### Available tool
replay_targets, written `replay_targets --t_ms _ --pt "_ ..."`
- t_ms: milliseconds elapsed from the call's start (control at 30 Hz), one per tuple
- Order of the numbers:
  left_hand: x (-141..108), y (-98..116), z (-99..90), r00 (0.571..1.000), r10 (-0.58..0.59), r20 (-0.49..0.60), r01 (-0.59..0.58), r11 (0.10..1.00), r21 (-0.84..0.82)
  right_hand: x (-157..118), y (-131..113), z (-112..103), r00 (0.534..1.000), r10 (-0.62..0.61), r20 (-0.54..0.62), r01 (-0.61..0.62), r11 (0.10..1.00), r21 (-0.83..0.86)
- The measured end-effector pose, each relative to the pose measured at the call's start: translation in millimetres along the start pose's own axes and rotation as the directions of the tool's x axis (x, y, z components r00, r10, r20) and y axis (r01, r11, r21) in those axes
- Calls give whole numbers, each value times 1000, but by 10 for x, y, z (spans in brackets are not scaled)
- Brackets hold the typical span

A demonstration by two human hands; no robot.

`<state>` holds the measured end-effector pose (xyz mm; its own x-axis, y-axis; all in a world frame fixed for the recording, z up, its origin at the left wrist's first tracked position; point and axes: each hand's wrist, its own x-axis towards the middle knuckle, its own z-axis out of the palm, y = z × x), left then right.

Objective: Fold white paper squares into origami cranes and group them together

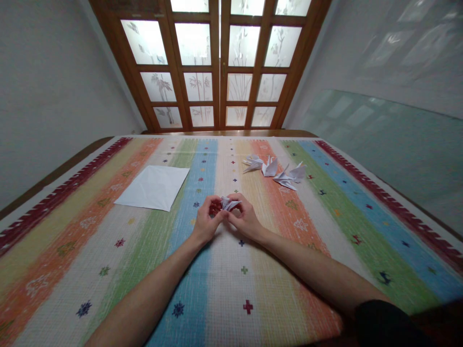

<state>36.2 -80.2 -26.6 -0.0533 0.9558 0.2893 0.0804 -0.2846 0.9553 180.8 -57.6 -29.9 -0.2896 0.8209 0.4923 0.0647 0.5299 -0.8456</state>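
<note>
Between my two hands, near the middle of the view, is a small folded white paper piece [228, 204] with pointed parts. My left hand [209, 219] pinches it from the left, thumb and fingers closed on its edge. From the other side my right hand [246, 219] grips it, with the thumbtips of both hands close together below the paper. Part of the folded paper is hidden by the fingers. Both hands are just over the striped tablecloth [231, 289].
Flat white paper sheets [154, 188] lie to the left, beyond my left hand. Several folded white paper cranes [269, 166] sit together at the back right. Behind the table stands a wooden door [219, 96] with glass panes.
</note>
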Motion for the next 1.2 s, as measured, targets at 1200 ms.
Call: replay_targets --t_ms 1200 --pt "46 -15 -10 997 12 -77 -12 1000 5 70 115 -6 958 286 -31 -265 920 289"
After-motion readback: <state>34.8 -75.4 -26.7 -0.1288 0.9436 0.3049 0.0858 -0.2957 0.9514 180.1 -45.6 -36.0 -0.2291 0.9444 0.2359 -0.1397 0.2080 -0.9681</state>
